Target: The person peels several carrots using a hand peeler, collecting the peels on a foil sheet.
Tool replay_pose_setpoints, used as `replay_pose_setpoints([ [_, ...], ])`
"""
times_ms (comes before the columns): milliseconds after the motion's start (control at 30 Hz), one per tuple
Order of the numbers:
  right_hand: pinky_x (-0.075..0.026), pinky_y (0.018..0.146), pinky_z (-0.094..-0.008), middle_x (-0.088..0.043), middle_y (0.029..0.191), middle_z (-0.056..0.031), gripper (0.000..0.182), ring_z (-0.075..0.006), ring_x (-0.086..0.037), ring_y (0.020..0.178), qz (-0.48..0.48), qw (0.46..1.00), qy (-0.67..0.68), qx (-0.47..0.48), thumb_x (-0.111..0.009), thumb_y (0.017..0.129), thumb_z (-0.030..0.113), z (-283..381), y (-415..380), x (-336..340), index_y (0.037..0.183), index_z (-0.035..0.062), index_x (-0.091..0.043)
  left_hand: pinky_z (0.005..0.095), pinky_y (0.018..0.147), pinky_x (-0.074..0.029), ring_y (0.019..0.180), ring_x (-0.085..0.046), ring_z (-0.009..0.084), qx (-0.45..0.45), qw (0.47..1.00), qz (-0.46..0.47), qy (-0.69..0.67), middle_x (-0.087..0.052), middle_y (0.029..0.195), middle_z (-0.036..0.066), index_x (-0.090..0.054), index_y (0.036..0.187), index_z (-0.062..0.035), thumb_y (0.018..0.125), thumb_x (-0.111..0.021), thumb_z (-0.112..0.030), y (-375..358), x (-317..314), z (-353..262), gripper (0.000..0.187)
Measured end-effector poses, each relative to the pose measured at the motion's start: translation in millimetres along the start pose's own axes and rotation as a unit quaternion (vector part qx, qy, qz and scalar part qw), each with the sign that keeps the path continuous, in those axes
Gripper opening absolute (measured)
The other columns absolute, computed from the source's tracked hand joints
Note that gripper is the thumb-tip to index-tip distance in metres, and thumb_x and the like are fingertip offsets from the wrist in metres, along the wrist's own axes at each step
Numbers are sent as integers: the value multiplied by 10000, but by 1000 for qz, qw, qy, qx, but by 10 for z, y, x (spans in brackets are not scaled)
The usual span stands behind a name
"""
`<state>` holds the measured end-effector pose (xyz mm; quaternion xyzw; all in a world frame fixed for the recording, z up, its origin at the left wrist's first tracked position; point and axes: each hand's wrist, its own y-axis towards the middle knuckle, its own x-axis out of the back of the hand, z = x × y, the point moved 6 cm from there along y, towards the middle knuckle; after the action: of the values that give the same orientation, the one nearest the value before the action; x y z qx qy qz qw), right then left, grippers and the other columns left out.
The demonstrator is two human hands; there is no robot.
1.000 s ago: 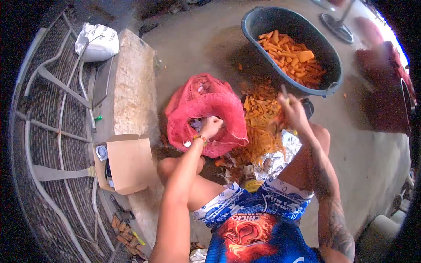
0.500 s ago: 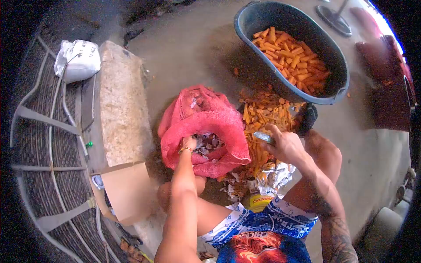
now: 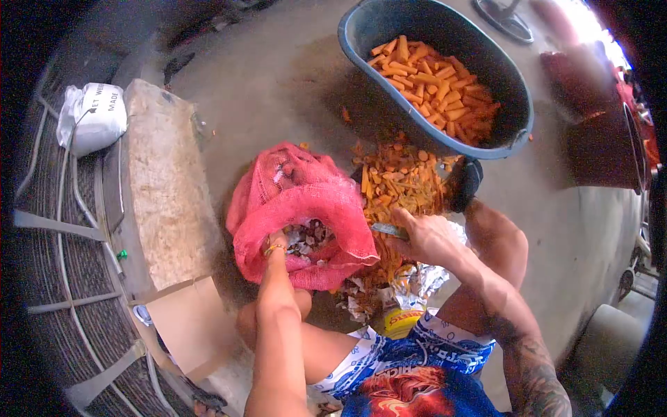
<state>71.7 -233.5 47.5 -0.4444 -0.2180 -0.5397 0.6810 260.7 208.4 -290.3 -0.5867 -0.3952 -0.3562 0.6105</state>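
My left hand (image 3: 275,241) reaches into the open mouth of a red mesh sack (image 3: 299,201), its fingers hidden among small purplish and pale pieces (image 3: 309,240). In my right hand (image 3: 427,240) is a knife (image 3: 389,230), its short blade pointing left toward the sack's rim. Below and behind that hand lies a heap of orange peelings and scraps (image 3: 406,177), with crumpled foil-like wrapping (image 3: 420,279) nearer my legs.
A dark oval tub (image 3: 517,135) of peeled orange pieces stands beyond the heap. At the left are a pale slab (image 3: 170,187), a cardboard box (image 3: 187,323), a white bag (image 3: 94,118) and a metal-framed rack (image 3: 62,302). A yellow container (image 3: 403,321) sits between my legs.
The view has shifted, so most things appear farther left. My left hand remains inside the sack. My right hand, still with the knife, sits slightly lower and closer to the sack.
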Motion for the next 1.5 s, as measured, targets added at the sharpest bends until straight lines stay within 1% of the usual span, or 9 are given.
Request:
replay_pose_setpoints([
  [333, -511, 625, -527, -669, 719, -233, 510, -424, -670, 696, 10, 1000, -19, 15, -691, 874, 419, -73, -16, -33, 1224, 69, -569, 488, 972, -507, 1162, -621, 428, -23, 997, 48, -62, -645, 1272, 234, -665, 1252, -88, 813, -655, -394, -620, 575, -494, 535],
  [367, -510, 625, -527, -670, 719, -231, 514, -424, -670, 695, 9, 999, -27, 23, -692, 873, 423, -103, -20, -63, 1226, 69, -570, 465, 997, -491, 1161, -616, 431, -106, 977, 176, 64, -644, 1248, 258, -686, 1200, -41, 772, -707, -425, -58, -249, -156, 576],
  [400, -509, 626, -528, -671, 719, -230, 519, -424, -670, 695, 6, 999, -36, 32, -694, 872, 426, -92, -10, -69, 1227, 68, -571, 467, 969, -488, 1138, -628, 427, -77, 984, 158, -29, -646, 1221, 276, -714, 1107, 1, 765, -685, -456, -661, 688, -712, 571],
  [667, -512, 749, -525, -690, 834, -252, 592, -433, -683, 844, 25, 999, -10, 23, -600, 932, 567, 30, -97, -110, 1204, 41, -596, 399, 802, -488, 906, -658, 212, -126, 923, 334, -142, -719, 969, 153, -697, 985, 9, 849, -550, -383, -1292, 1581, -983, 440],
  [767, -513, 751, -525, -685, 833, -258, 605, -447, -676, 850, 7, 999, -6, 37, -583, 938, 575, 32, -139, -158, 1204, 32, -587, 314, 726, -521, 770, -645, 182, -184, 861, 360, -310, -684, 928, 95, -699, 1100, -22, 876, -556, -355, -1533, 1781, -917, 426],
  [900, -513, 761, -563, -697, 869, -256, 570, -454, -676, 856, -27, 994, 52, 97, -505, 977, 571, 49, -195, -185, 1252, 77, -577, 280, 790, -508, 867, -625, 133, -156, 676, 410, -592, -685, 956, 73, -638, 1166, 10, 913, -571, -290, -2889, 2671, -1394, 399],
  [1133, -506, 888, -484, -707, 1054, -251, 678, -391, -684, 993, 15, 954, 249, 166, -552, 945, 630, 329, -562, -75, 1315, 62, -595, 260, 799, -481, 867, -595, 92, -279, 760, 199, -553, -674, 980, -1, -658, 1243, 6, 909, -715, -266, -3455, 2283, -1765, 435],
  [1333, -511, 900, -445, -706, 1072, -201, 824, -304, -673, 998, 65, 932, 304, 186, -496, 917, 743, 327, -564, -301, 1251, 0, -622, 228, 795, -485, 899, -604, 67, -274, 732, 282, -557, -691, 1056, -12, -675, 1254, -4, 876, -762, -182, -3653, 2144, -1912, 427],
  [1500, -453, 663, -434, -611, 753, -152, 804, -234, -557, 741, 63, 935, 296, 183, -456, 942, 738, 416, -654, -263, 964, -46, -635, 232, 802, -492, 908, -610, 69, -309, 700, 292, -574, -697, 1059, -6, -676, 1244, 8, 876, -761, -166, -3596, 2051, -1935, 416],
])
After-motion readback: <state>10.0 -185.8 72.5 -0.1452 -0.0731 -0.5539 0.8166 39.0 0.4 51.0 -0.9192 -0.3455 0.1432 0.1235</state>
